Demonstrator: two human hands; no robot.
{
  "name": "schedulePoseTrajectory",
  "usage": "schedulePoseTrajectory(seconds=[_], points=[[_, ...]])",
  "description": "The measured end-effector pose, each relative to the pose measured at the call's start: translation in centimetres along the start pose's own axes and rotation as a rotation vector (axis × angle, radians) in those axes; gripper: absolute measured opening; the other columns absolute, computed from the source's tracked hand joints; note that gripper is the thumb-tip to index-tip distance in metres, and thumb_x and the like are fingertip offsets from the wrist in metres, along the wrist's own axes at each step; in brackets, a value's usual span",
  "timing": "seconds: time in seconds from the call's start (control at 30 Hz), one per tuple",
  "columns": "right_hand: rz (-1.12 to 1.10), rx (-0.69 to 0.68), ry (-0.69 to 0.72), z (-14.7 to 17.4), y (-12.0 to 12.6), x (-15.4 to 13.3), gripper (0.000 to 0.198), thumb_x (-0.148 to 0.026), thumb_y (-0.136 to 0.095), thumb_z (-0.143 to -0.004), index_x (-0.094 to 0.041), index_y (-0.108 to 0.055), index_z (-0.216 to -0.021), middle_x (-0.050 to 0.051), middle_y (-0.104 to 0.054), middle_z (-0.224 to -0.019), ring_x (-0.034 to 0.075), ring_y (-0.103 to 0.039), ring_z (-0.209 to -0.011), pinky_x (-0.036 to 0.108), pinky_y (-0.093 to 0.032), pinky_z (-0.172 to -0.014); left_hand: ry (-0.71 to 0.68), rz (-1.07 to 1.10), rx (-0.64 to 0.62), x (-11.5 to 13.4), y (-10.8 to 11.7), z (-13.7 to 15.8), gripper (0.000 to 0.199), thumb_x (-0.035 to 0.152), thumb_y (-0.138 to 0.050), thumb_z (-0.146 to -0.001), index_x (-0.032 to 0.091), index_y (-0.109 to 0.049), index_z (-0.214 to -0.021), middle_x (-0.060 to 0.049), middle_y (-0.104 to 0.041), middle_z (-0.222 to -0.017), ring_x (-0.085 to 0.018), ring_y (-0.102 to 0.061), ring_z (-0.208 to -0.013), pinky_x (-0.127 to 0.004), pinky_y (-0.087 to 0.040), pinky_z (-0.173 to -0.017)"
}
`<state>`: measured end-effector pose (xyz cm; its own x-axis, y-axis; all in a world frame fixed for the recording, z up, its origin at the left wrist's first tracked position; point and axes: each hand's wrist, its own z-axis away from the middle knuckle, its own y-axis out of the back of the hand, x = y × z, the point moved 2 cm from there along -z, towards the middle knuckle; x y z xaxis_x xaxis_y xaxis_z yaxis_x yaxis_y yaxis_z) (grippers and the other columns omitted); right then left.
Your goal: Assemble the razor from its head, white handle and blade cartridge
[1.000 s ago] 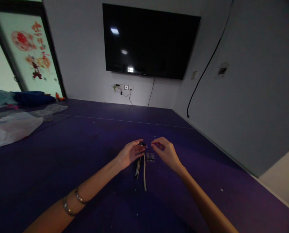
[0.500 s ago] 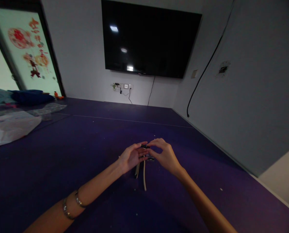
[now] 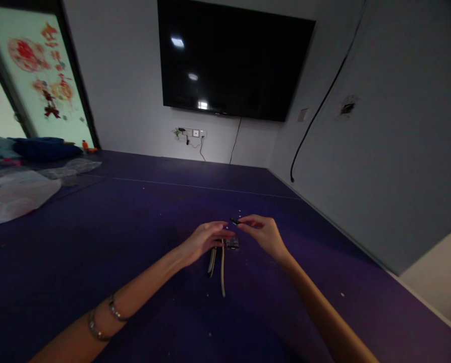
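Between the thumb and fingertips of my right hand [image 3: 265, 236] is a small, dark, slim piece [image 3: 234, 221], too small to name. My left hand [image 3: 205, 241], open with its fingers stretched out, is just left of that piece and apart from it. Below the hands, a pale cord-like strip [image 3: 222, 275] lies on the purple surface, its upper end partly behind my left fingers. Beside it is a darker pair of strips [image 3: 212, 262]. A small see-through and dark item [image 3: 232, 244] rests right of them, its kind unclear.
The purple surface [image 3: 165, 212] reaches back to the wall, with small pale crumbs here and there. Whitish plastic bags [image 3: 17, 194] and a blue cloth bundle [image 3: 44, 148] lie at the left. A black cable [image 3: 312, 121] hangs down the right wall; a large television [image 3: 236, 60] is mounted ahead.
My left hand has let go of the dark piece and drawn a little left, its fingers straightening. My right hand has lifted the piece slightly up and to the right.
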<state>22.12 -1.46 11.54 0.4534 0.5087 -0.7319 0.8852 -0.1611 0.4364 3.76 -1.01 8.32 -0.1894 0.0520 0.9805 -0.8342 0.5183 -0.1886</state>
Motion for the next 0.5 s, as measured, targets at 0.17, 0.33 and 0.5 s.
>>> schedulePoseTrajectory(seconds=[0.17,0.33,0.5], points=[[0.024,-0.103,-0.153,-0.8,-0.2,4.6,0.016,-0.025,-0.064,-0.065,-0.014,-0.07,-0.076,0.006,-0.069,-0.074,0.017,-0.061,-0.067,0.027,-0.045,-0.063,-0.233,-1.167,0.129,-0.6,1.2,-1.4,0.043,0.026,-0.06,-0.068,0.014,-0.052,-0.108,-0.013,-0.057,-0.113,-0.027,-0.047,-0.111,-0.04,-0.035,-0.094],[0.125,-0.294,-0.141,-0.7,-2.0,7.2,0.012,-0.018,-0.062,-0.064,-0.013,-0.071,-0.071,0.006,-0.07,-0.07,0.017,-0.062,-0.066,0.025,-0.045,-0.063,-0.284,-1.545,0.011,-3.0,1.0,-3.6,0.04,0.033,-0.061,-0.07,0.014,-0.053,-0.104,-0.011,-0.058,-0.108,-0.026,-0.049,-0.107,-0.037,-0.039,-0.089],[0.216,-0.374,-0.137,-0.8,-3.1,8.5,0.015,-0.015,-0.06,-0.064,-0.014,-0.072,-0.073,0.005,-0.07,-0.07,0.017,-0.062,-0.066,0.024,-0.044,-0.063,-0.281,-1.632,-0.036,-4.4,0.4,-5.0,0.042,0.033,-0.063,-0.068,0.014,-0.054,-0.104,-0.013,-0.057,-0.112,-0.028,-0.047,-0.112,-0.038,-0.036,-0.092]])
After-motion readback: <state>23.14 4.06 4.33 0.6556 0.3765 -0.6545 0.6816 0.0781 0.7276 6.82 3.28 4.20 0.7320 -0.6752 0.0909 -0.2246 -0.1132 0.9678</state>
